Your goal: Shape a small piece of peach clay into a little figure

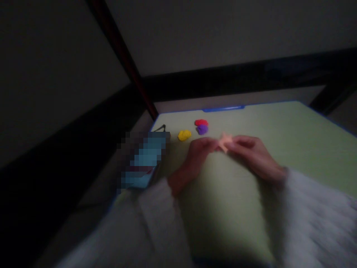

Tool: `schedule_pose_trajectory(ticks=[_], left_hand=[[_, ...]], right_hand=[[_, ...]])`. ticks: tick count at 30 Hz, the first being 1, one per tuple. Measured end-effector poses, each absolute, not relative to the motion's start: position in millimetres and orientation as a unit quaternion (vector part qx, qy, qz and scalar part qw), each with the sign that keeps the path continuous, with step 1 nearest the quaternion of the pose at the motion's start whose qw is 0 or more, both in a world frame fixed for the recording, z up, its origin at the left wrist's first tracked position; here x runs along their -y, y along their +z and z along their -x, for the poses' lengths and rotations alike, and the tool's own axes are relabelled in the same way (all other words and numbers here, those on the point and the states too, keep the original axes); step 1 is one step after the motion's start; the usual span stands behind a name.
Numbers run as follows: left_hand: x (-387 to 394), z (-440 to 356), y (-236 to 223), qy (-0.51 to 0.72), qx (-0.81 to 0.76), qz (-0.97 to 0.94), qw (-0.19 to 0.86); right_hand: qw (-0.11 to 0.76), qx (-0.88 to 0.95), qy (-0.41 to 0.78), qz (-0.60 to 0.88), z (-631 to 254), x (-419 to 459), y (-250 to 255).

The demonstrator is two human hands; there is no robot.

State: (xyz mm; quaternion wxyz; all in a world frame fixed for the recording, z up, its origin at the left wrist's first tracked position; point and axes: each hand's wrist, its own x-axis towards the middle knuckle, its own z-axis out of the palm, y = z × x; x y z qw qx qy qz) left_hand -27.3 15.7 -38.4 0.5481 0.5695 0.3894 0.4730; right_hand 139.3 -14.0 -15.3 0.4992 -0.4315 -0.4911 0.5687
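Between my two hands, just above the table, is a small light-orange star shape that looks like modelling clay. My left hand pinches its left side with fingers closed. On the other side, my right hand has thumb and fingers closed on the star's right edge. Beyond my left hand lie a yellow clay lump, a purple clay lump and a red clay lump. The purple lump sits right in front of the red one. The picture is dim and a little blurred.
The pale green table has a blue rim and a blue handle at its far edge. At the left edge rests a pixelated light-blue item, its kind unclear. Walls with a dark band stand behind and to the left.
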Motion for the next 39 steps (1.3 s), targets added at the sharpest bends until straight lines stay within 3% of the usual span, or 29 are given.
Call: schedule_pose_trajectory(ticks=[7, 14, 22, 30, 35, 39], left_hand=[[-11, 26, -32, 0.459, -0.377, -0.62, 0.513], [-2, 29, -22, 0.435, -0.364, -0.789, 0.237], [-4, 39, -27, 0.401, -0.339, -0.844, 0.108], [-2, 42, -18, 0.266, -0.336, -0.901, -0.068], [-4, 43, -21, 0.274, -0.317, -0.901, -0.114], [-3, 40, -25, 0.329, -0.323, -0.886, -0.052]], right_hand=[[0.493, 0.488, 0.589, 0.415, -140, 13, -17], [0.492, 0.477, 0.615, 0.392, -140, 12, -20], [0.481, 0.448, 0.656, 0.371, -136, 16, -14], [0.493, 0.455, 0.638, 0.377, -138, 15, -15], [0.492, 0.456, 0.64, 0.376, -136, 15, -13], [0.496, 0.447, 0.645, 0.371, -136, 16, -12]])
